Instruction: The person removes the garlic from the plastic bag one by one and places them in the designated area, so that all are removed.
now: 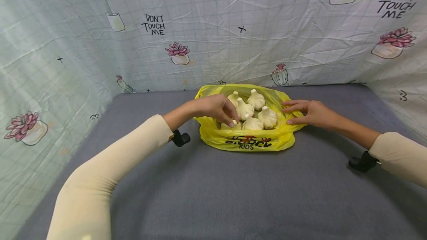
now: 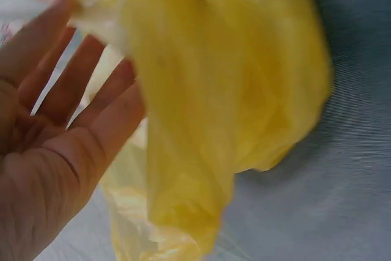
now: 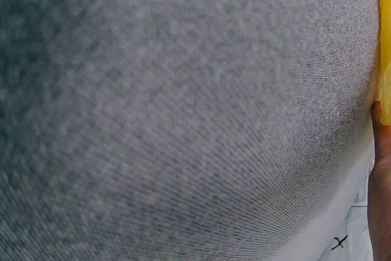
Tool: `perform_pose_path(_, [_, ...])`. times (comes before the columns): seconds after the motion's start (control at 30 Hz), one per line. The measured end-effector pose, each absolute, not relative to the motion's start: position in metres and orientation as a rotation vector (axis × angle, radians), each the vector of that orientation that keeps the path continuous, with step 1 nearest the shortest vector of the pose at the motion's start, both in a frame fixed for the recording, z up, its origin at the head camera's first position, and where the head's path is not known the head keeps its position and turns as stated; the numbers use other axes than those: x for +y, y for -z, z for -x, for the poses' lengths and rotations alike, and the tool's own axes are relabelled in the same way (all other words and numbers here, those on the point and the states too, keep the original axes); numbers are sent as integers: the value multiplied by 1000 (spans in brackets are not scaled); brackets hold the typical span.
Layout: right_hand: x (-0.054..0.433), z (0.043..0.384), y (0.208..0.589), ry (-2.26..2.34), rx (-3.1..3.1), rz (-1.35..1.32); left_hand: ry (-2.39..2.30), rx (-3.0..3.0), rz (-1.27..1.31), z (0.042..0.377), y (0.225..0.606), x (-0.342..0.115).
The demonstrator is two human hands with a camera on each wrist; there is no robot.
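Yellow bag partly obscures garlic, left hand's grip unclear, right hand loosely spread.

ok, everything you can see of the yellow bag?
The yellow bag is thin, crinkled, partly see-through, apparently plastic. Its front carries dark print, including "KIDS", with some red-orange. It rests on the grey surface, mouth spread open upward, several pale garlic bulbs inside. The left hand reaches into it; the right hand touches its rim at the right. Its underside is hidden.
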State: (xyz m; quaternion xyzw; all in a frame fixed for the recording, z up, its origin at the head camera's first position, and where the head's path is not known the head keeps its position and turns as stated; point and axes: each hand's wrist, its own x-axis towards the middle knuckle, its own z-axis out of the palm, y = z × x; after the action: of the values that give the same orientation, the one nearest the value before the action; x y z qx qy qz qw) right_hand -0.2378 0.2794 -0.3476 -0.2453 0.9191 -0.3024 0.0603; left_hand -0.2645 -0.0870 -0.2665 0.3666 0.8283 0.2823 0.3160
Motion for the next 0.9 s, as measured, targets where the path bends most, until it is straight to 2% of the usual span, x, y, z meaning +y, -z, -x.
perform_pose_path(0.4, [279, 238, 347, 870, 2792, 746, -751, 1914, -928, 291, 261, -89])
perform_pose_path(0.9, [278, 239, 348, 860, 2811, 760, -780, 1841, -944, 297, 264, -86])
